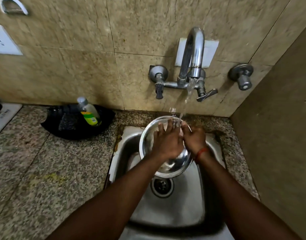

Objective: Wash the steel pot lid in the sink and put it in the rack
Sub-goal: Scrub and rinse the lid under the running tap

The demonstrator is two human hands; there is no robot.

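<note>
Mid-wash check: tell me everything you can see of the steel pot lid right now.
The steel pot lid is a round, shallow disc of shiny, reflective steel with a raised rim. It is held tilted over the sink, above the drain, hollow side toward the camera. The left hand lies on that face with fingers spread. The right hand appears to grip its right edge. Water from the tap falls onto its upper part. No knob shows.

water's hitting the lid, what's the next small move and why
Probably turn the steel lid a little with the right hand, which grips its right rim. The water stream lands only near the top edge, by the flat fingers of the left hand, while the lower part over the sink sits outside it.
</note>
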